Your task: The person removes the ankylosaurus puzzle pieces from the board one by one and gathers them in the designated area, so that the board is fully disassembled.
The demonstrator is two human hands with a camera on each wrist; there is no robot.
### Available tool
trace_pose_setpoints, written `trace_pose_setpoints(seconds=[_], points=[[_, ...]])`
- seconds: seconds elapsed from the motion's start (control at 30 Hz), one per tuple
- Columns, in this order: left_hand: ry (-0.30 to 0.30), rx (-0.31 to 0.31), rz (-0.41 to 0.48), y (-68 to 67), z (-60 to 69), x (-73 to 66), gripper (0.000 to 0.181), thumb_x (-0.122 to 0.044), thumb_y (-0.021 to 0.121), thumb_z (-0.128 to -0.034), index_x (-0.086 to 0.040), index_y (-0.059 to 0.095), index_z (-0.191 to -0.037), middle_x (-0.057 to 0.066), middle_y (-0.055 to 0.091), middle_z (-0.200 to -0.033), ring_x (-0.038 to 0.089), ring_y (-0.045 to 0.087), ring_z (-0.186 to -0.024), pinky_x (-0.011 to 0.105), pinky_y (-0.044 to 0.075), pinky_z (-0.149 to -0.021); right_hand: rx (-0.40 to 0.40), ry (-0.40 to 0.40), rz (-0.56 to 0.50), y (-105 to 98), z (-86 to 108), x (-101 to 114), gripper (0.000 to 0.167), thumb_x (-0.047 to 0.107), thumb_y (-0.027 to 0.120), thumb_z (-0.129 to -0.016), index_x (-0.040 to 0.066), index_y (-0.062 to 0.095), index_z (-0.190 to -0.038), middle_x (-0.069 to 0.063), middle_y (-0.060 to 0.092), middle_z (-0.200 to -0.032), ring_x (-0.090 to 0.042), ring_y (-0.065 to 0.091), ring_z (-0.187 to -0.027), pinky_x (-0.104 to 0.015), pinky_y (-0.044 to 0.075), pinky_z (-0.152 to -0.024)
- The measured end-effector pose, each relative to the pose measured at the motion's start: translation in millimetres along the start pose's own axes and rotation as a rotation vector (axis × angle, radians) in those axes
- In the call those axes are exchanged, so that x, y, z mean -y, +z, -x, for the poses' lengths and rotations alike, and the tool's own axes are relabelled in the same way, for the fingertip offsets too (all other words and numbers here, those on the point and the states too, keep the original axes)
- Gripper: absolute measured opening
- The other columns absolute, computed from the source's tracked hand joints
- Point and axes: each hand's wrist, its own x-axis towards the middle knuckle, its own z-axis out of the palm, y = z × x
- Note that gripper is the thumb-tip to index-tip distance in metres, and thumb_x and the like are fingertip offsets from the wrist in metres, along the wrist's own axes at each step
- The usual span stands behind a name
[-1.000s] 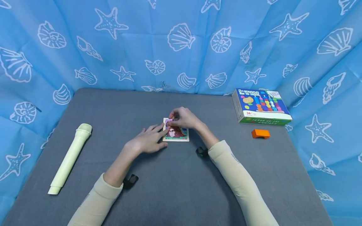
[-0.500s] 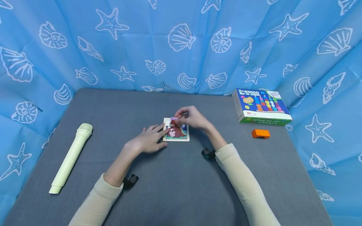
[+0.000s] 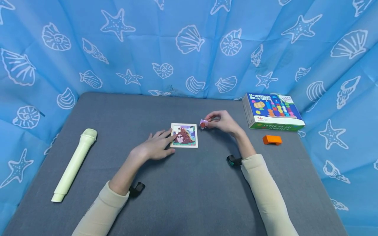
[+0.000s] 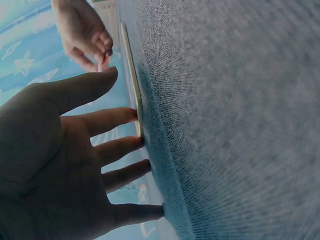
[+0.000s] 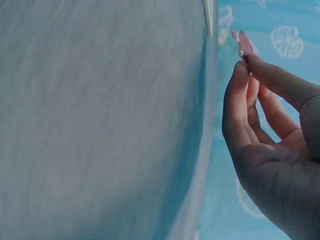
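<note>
A small square jigsaw puzzle [image 3: 187, 136] with a pale frame and a reddish-brown spiky animal picture lies mid-table. Its upper left corner shows a bare pale patch. My left hand [image 3: 153, 146] rests at its left edge, fingers spread and fairly straight, some fingertips touching the frame. To the right of the puzzle, my right hand [image 3: 222, 122] pinches a pink and red puzzle piece [image 3: 203, 123] between thumb and fingers. In the right wrist view the puzzle piece [image 5: 244, 44] is held up off the table, at the fingertips.
A blue toy box [image 3: 273, 111] stands at the back right, with an orange arch block [image 3: 272, 140] in front of it. A pale green toy microphone [image 3: 75, 164] lies at the left. Behind the grey table [image 3: 189, 196] hangs a blue shell-patterned curtain [image 3: 165, 39].
My right hand has lifted the puzzle piece from the puzzle's upper left and carried it to the right, past the frame. The left hand has stayed in place.
</note>
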Motion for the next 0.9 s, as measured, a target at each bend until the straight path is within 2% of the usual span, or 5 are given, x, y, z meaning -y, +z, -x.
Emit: trace_pose_setpoints(seconds=[0.13, 0.3, 0.47, 0.63, 0.9], points=[[0.005, -0.009, -0.005, 5.4, -5.9, 8.8, 0.076, -0.054, 0.057, -0.11, -0.033, 0.023, -0.175, 0.002, 0.008, -0.186, 0.037, 0.009, -0.172, 0.079, 0.008, -0.131, -0.002, 0.041, 0.032, -10, 1.2, -10, 0.022, 0.006, 0.075, -0.101, -0.006, 0.074, -0.12, -0.02, 0.072, -0.111, -0.013, 0.068, -0.09, -0.022, 0.061, -0.08], [0.003, 0.001, 0.02, -5.3, 6.3, -5.0, 0.074, -0.047, 0.057, -0.1113, -0.027, 0.025, -0.175, 0.006, 0.01, -0.186, 0.04, 0.01, -0.172, 0.079, 0.008, -0.131, 0.012, 0.068, 0.092, -17, -0.2, -16, 0.022, 0.006, 0.074, -0.102, -0.005, 0.075, -0.121, -0.02, 0.072, -0.11, -0.014, 0.065, -0.091, -0.02, 0.059, -0.079], [-0.006, 0.006, -0.008, -11.8, 14.6, -15.9, 0.073, -0.043, 0.057, -0.1125, -0.023, 0.025, -0.175, 0.008, 0.009, -0.186, 0.04, 0.011, -0.172, 0.077, 0.009, -0.132, 0.015, 0.06, 0.122, -20, -0.7, -17, 0.023, 0.005, 0.073, -0.102, -0.007, 0.076, -0.122, -0.024, 0.074, -0.112, -0.012, 0.068, -0.088, -0.021, 0.061, -0.079], [-0.006, -0.003, -0.023, -12.1, 16.0, -17.5, 0.073, -0.043, 0.056, -0.1129, -0.022, 0.025, -0.175, 0.009, 0.01, -0.186, 0.04, 0.012, -0.172, 0.077, 0.01, -0.132, 0.011, 0.058, 0.141, -19, -1.3, -13, 0.023, 0.004, 0.073, -0.102, -0.009, 0.076, -0.121, -0.027, 0.076, -0.113, -0.011, 0.07, -0.085, -0.022, 0.063, -0.077], [0.007, -0.011, -0.001, -10.4, 15.7, -15.6, 0.073, -0.043, 0.057, -0.1122, -0.022, 0.026, -0.175, 0.01, 0.011, -0.185, 0.041, 0.012, -0.171, 0.078, 0.01, -0.132, -0.015, 0.076, 0.172, -18, -0.5, -9, 0.025, 0.005, 0.074, -0.101, -0.006, 0.076, -0.124, -0.027, 0.076, -0.117, -0.012, 0.07, -0.087, -0.021, 0.061, -0.078]])
